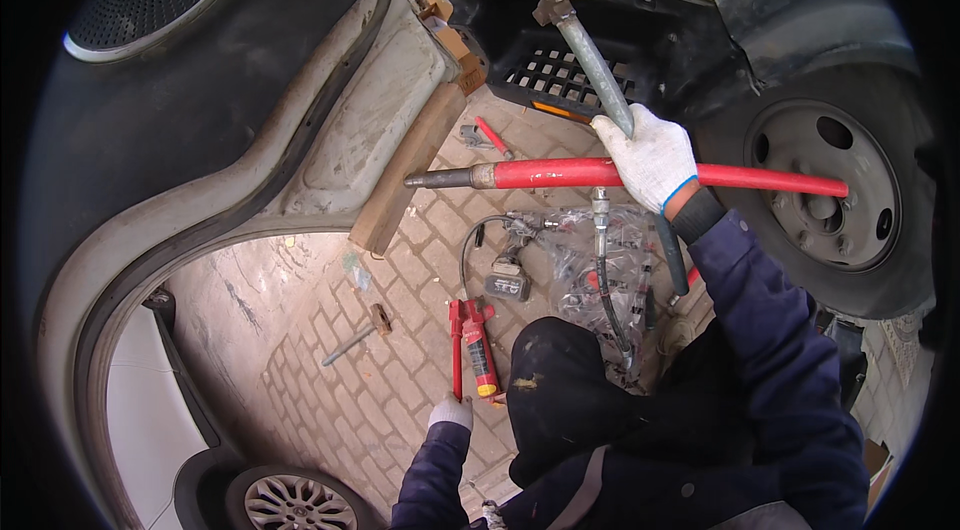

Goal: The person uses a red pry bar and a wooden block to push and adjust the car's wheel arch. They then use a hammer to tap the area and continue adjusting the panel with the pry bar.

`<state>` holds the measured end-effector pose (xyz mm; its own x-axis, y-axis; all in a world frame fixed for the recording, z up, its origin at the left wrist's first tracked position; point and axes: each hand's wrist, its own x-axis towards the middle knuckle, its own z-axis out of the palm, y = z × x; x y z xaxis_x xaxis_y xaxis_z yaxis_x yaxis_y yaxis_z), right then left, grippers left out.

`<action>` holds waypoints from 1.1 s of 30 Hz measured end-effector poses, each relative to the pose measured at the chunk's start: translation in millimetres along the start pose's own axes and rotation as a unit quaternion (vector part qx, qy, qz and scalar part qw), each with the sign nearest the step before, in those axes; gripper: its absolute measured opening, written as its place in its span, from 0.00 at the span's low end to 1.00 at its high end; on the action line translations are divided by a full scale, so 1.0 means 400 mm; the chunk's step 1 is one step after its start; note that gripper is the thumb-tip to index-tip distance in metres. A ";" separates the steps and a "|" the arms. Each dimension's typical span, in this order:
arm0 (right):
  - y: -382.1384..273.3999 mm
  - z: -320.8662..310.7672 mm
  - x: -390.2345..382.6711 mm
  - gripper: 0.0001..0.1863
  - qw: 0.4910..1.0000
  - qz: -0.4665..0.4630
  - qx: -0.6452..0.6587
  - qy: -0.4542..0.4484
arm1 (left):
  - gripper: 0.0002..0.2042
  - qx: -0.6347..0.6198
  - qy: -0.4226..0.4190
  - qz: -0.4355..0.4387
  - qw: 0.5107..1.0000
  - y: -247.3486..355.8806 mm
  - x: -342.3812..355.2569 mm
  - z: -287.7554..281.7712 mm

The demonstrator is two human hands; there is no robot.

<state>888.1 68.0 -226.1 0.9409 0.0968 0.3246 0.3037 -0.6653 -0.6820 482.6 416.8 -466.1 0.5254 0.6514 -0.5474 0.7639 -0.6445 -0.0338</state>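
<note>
My right hand point(650, 158), in a white knit glove, is closed around the handle of a hammer point(597, 70). The hammer's worn steel head is up and away from me, and its dark grip end shows below the hand. Across the same spot runs a long red ram pole point(560, 173); whether my hand also grips it I cannot tell. The pole's bare metal tip meets a wooden block point(410, 165) at the door frame. Low in view, my gloved left hand point(451, 413) is closed on the red lever of a hydraulic hand pump point(475, 345).
A cordless power tool point(510, 260) lies on the brick paving beside a clear plastic bag point(570, 275) and a black hose point(606, 295). Another hammer point(362, 334) lies further left. A vehicle wheel point(825, 185) stands at right, an open door panel point(220, 100) at left.
</note>
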 end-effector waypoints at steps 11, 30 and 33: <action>0.003 -0.005 -0.001 0.29 1.000 -0.011 -0.007 -0.012 | 0.26 -0.029 0.008 -0.062 0.998 0.008 0.047 0.277; 0.006 -0.020 0.005 0.32 0.998 -0.020 -0.030 -0.050 | 0.22 -0.094 0.028 0.035 0.995 -0.019 0.043 -0.001; 0.006 -0.023 0.002 0.32 0.998 -0.019 -0.028 -0.055 | 0.20 -0.038 0.055 0.036 0.997 -0.015 0.045 0.027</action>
<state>888.3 59.5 -221.3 0.9406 0.2014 0.2733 0.3334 -0.6999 -0.6317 483.2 428.1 -484.8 0.6146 0.6477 -0.4502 0.7468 -0.6616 0.0677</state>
